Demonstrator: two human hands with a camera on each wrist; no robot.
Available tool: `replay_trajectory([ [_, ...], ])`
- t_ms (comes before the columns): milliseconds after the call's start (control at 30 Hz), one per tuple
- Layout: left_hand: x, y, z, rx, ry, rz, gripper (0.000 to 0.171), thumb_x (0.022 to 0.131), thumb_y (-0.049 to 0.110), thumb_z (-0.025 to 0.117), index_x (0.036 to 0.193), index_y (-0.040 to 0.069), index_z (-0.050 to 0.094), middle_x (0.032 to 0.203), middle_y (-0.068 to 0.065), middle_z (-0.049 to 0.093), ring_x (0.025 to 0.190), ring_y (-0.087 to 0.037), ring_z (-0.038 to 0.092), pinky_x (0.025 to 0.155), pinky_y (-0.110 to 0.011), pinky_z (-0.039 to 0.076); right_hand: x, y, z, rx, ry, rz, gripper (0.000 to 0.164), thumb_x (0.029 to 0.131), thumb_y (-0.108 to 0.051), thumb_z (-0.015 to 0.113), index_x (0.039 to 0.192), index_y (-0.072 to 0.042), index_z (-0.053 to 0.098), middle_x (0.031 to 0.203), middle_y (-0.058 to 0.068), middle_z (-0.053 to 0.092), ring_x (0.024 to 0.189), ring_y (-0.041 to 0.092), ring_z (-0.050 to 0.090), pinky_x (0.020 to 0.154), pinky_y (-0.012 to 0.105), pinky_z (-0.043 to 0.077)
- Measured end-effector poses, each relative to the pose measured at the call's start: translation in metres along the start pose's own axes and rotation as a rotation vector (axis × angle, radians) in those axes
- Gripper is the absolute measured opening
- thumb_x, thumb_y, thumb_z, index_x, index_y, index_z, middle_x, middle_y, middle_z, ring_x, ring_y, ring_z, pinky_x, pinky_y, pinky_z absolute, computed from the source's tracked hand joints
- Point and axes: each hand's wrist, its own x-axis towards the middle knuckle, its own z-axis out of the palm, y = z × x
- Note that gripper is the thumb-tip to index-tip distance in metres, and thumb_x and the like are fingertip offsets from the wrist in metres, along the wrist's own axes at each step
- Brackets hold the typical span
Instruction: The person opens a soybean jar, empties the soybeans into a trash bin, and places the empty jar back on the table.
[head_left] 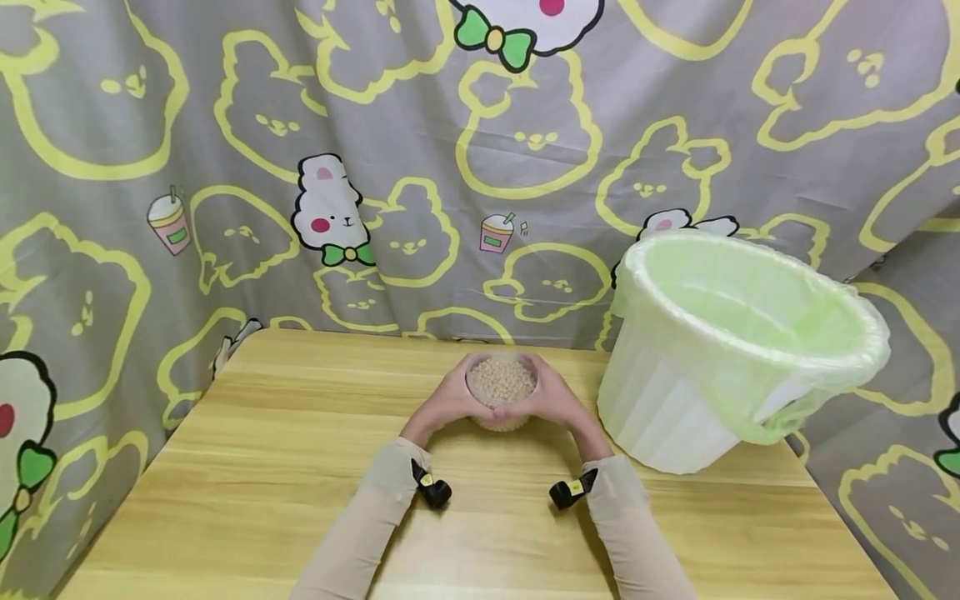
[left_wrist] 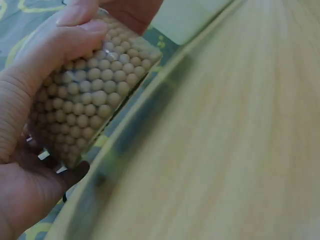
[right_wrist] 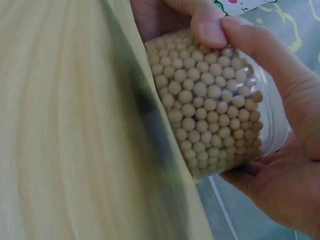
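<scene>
A clear round jar [head_left: 502,423] stands upright between both hands near the far side of the table, full of small round beige balls [head_left: 501,380]. My left hand [head_left: 450,398] grips its left side, and my right hand [head_left: 553,395] grips its right side. The two thumbs meet across the front near the rim. In the left wrist view the balls [left_wrist: 95,95] show through the transparent wall. From the right wrist the jar's smooth rim band [right_wrist: 272,120] is visible beside the thumb, with fingers wrapped behind, partly hidden.
To the right stands a large white ribbed bin [head_left: 660,408], lined with a pale green bag [head_left: 750,342]. The wood-grain table [head_left: 270,467] ends at a grey patterned curtain [head_left: 420,150] behind and at the sides. Small black wrist cameras [head_left: 433,492] sit on both sleeves.
</scene>
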Motion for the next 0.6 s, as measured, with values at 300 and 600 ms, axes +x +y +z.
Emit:
replay_trajectory([
  [300, -0.007, 0.019, -0.001, -0.125, -0.036, -0.011, 0.110, 0.052, 0.002, 0.089, 0.142, 0.008, 0.028, 0.138, -0.008, 0.039, 0.120, -0.023, 0.043, 0.102, -0.039, 0.036, -0.007, -0.021, -0.006, 0.123, -0.051, -0.077, 0.099, 0.055, -0.025, 0.092, 0.137, -0.003, 0.040, 0.129, 0.013, 0.054, 0.114, 0.028, 0.053, 0.099, 0.045, 0.041],
  [600, -0.005, 0.027, -0.004, -0.127, -0.050, 0.007, 0.108, 0.051, 0.001, 0.089, 0.142, 0.015, 0.031, 0.137, -0.004, 0.041, 0.122, -0.022, 0.043, 0.104, -0.042, 0.036, -0.010, -0.033, -0.013, 0.181, -0.062, -0.111, 0.096, 0.058, -0.012, 0.089, 0.138, 0.000, 0.038, 0.132, 0.019, 0.051, 0.116, 0.032, 0.051, 0.101, 0.046, 0.039],
])
